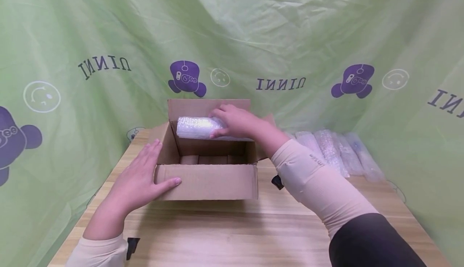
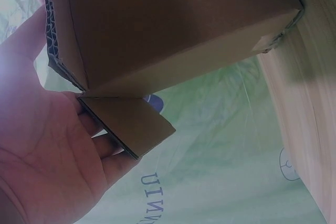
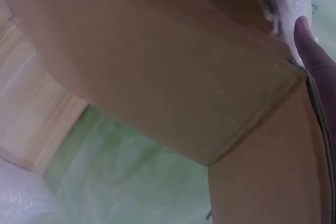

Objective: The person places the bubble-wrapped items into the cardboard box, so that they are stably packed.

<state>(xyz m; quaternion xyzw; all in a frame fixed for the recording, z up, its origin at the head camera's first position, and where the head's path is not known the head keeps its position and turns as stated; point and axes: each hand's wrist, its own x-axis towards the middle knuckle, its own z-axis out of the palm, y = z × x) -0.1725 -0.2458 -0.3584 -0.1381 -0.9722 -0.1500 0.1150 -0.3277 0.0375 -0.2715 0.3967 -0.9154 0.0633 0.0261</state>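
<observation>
Both hands (image 1: 141, 176) at box (image 1: 210, 182)

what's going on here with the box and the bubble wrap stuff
A person is working at an open cardboard box on a wooden table. The right hand holds a bubble-wrapped roll over the back of the box. The left hand rests flat against the box's left side, thumb on the front wall. Some brown rolls already lie inside. More bubble-wrapped pieces lie on the table to the right.
</observation>
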